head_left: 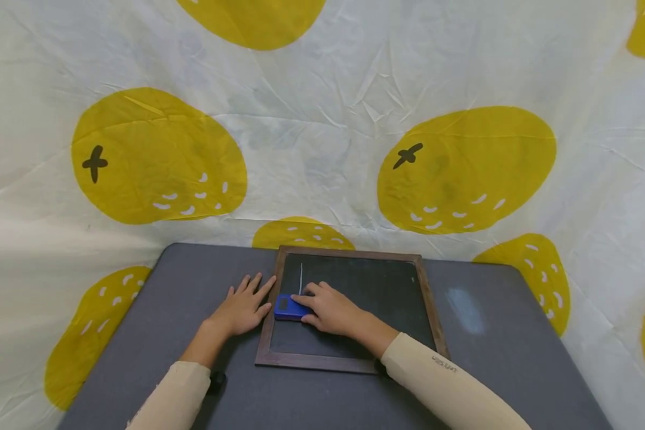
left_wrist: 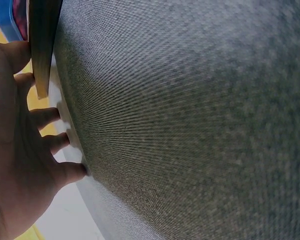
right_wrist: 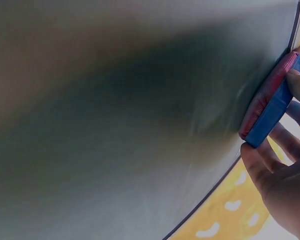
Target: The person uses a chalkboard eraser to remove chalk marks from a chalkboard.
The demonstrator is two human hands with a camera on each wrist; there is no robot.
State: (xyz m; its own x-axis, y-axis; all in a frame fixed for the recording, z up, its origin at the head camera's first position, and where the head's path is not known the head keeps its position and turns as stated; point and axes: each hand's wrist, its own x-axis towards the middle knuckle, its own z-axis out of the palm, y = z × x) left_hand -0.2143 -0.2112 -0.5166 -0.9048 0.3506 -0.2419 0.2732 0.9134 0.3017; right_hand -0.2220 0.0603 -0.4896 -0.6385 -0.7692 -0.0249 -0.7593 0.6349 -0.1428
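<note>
A blackboard (head_left: 365,286) in a brown wooden frame lies on the grey table. My right hand (head_left: 330,309) grips a blue chalkboard eraser (head_left: 287,307) near the board's left side; in the right wrist view the eraser (right_wrist: 270,102) shows a reddish pad facing the board. A white chalk line (head_left: 301,278) runs up the board just beyond the eraser. My left hand (head_left: 243,307) has its fingers spread on the table, with the fingertips at the left edge of the frame. In the left wrist view, thumb and forefinger touch the wooden frame (left_wrist: 41,65).
The grey table (head_left: 236,394) carries a pale chalky smudge (head_left: 464,310) to the right of the board. A small chalk mark (head_left: 412,279) sits at the board's upper right. Behind hangs a white cloth (head_left: 312,161) printed with yellow fruit.
</note>
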